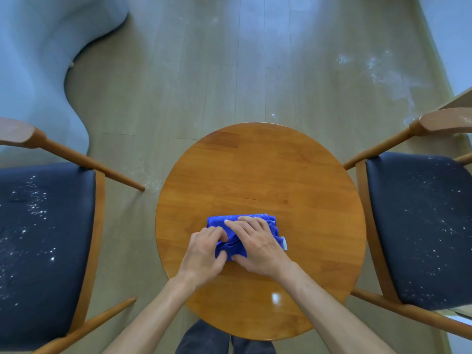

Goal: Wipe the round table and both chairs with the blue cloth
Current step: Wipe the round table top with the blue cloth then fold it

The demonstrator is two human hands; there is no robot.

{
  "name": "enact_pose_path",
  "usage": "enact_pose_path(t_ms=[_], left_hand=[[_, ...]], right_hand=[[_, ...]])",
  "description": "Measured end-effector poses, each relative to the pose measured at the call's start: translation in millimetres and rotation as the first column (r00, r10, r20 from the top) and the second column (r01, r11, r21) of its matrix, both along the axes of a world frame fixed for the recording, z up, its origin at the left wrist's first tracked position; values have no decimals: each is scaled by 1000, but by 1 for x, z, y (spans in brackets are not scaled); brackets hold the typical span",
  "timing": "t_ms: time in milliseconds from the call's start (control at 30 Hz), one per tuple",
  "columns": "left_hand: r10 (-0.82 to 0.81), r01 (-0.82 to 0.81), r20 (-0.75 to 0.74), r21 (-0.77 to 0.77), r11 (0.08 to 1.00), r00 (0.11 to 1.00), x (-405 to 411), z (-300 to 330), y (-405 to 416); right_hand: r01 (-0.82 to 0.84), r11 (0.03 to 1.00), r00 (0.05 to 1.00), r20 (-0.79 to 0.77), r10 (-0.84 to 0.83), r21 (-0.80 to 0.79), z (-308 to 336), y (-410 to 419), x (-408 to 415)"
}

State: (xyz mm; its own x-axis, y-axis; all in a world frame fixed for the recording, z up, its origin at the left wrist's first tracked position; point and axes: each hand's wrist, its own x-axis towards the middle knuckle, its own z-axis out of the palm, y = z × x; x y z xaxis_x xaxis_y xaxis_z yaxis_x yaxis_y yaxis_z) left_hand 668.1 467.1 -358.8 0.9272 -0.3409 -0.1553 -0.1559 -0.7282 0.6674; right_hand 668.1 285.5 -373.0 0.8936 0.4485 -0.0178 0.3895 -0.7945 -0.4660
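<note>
- The round, glossy, honey-brown wooden table (pixel 260 175) stands between two chairs on a pale wooden plank floor (pixel 229 72).
- The folded bright blue cloth (pixel 240 221) lies on the table top, a little nearer the near edge than the middle, with a small white tag (pixel 284 242) sticking out at its right side.
- The left hand (pixel 207 254) grips the near left part of the cloth: its fingers are curled over bunched folds and the thumb closes in from below, so the cloth is pinched between them.
- The right hand (pixel 258 244) lies on top of the cloth with fingers spread and only gently bent, pressing down flat; its thumb reaches toward the left hand at the cloth's near edge. The fingertips end close to the cloth's far edge.
- The two hands touch or nearly touch over the middle of the cloth; I cannot tell which.
- The left wooden chair with a dark navy padded seat (pixel 46 238) stands just beside the table's left edge; its seat is scattered with white specks.
- The right wooden chair with a dark navy padded seat (pixel 419 226) stands just beside the table's right edge, its seat likewise dotted with white specks.
- White dusty smears show on the floor beyond the table's far right side.
- A pale blue-grey upholstered piece of furniture (pixel 38 60) fills the far left.
- Dark trouser legs (pixel 204 341) show below the table's near edge.
</note>
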Motion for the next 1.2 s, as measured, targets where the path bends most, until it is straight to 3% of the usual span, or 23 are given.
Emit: enact_pose_path(t_ms=[67,167,400,500,633,867,1000,1100,1200], left_hand=[[48,-46,14,-114,992,999,0,9,-4],[122,-141,-91,-244,959,988,14,29,-5],[9,-21,-175,-71,997,985,51,34,21],[4,-10,-86,-78,997,996,60,40,9],[-10,21,144,-78,997,990,76,55,-11],[-91,60,304,110,992,949,89,74,-22],[-51,-5,215,253,968,975,96,95,-36],[144,-154,59,255,954,988,96,103,-50],[322,-301,-137,156,941,937,93,108,-56]], right_hand=[[45,996,997,54,-50,78,7,8,0],[88,989,989,110,-101,119,26,3,7],[94,986,981,159,-116,139,105,-35,30],[60,985,974,204,-94,164,132,-44,39],[72,977,963,243,-121,201,149,-57,47],[319,938,921,188,-340,134,136,-74,41],[496,861,863,45,-503,115,128,-60,35],[574,806,818,-49,-574,142,124,-37,31],[622,759,783,-159,-602,191,123,-15,28]])
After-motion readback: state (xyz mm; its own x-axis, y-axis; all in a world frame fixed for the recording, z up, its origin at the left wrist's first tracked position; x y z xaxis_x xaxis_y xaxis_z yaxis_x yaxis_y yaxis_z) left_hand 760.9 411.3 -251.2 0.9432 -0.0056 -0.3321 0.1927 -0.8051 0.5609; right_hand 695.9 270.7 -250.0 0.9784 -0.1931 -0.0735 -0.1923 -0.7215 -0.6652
